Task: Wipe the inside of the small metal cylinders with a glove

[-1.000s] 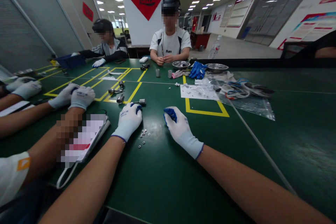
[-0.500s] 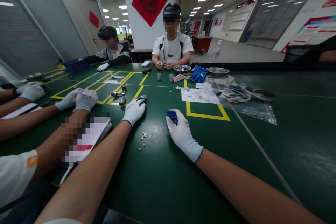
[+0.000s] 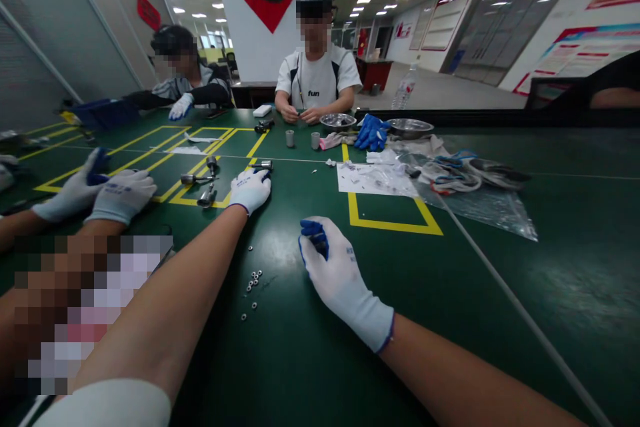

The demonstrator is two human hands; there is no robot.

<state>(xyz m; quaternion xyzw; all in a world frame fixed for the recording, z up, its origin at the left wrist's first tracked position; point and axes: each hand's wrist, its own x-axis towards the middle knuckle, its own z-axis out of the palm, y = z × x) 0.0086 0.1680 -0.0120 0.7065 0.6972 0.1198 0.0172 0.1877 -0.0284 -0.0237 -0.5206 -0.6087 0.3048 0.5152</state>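
Note:
My left hand [image 3: 251,191], in a white glove with blue palm coating, reaches forward over the table with fingers curled down. At its fingertips is a metal cylinder part [image 3: 264,165], which it appears to grip; the contact is partly hidden. My right hand [image 3: 334,265], gloved alike, is held over the table with fingers curled toward the thumb; whatever lies inside is hidden. Between my forearms are several small metal rings [image 3: 254,280]. Left of my left hand lie more metal parts with cylindrical heads [image 3: 207,195], some with rods.
Yellow tape [image 3: 395,225] outlines areas of the green table. A paper sheet with scraps [image 3: 375,180] and a plastic bag with cords [image 3: 475,193] lie at right. Metal cups [image 3: 290,139], bowls [image 3: 338,121] and blue gloves [image 3: 371,133] stand farther back. A co-worker's gloved hands [image 3: 123,193] are at left.
My left hand has moved forward, and the metal cylinder part has shifted away with it. My right hand stays curled. The view has turned slightly right and down; the neighbour's gloved hands have drawn apart.

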